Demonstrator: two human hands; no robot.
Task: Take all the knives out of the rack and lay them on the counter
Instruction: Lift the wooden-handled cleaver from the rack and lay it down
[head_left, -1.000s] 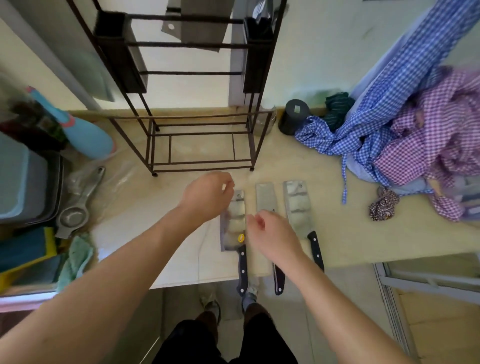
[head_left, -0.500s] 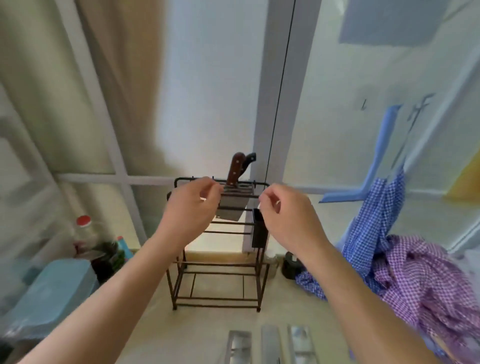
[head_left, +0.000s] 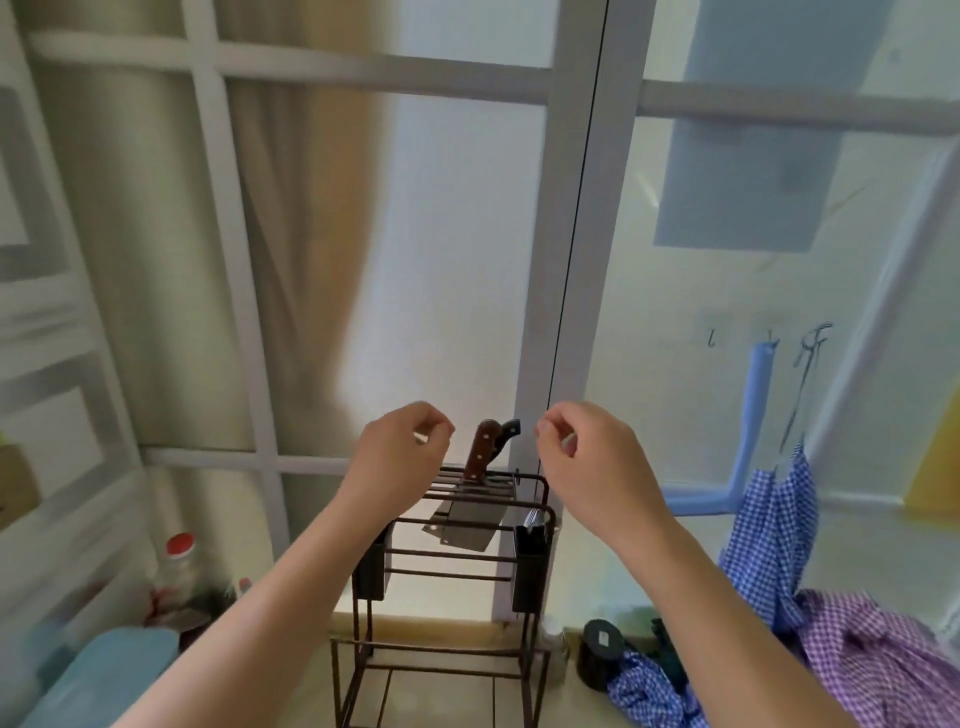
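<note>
**Both hands raised beside the knife handles, holding nothing**

The dark metal wire rack (head_left: 441, 577) stands at the back edge of the beige counter (head_left: 441, 696), against the window frame. In its top slots two knives remain: a cleaver with a brown wooden handle (head_left: 480, 451) and, just behind it, a knife with a black handle (head_left: 506, 434). Their grey blades (head_left: 465, 527) hang down between the upper bars.

The left hand (head_left: 397, 460) is held up just left of the handles, the fingers curled loosely together, thumb near the forefinger, clamped on nothing. The right hand (head_left: 584, 460) is in a similar pose just right of the handles, fingers bent inward and also empty. Neither hand touches a knife.

Half a second ago both hands were lower, at the top bar of the rack; now they are above it and a little wider apart. The three knives laid on the counter are no more in view.

At the right side lie blue and purple checked cloths (head_left: 831, 654).
</note>
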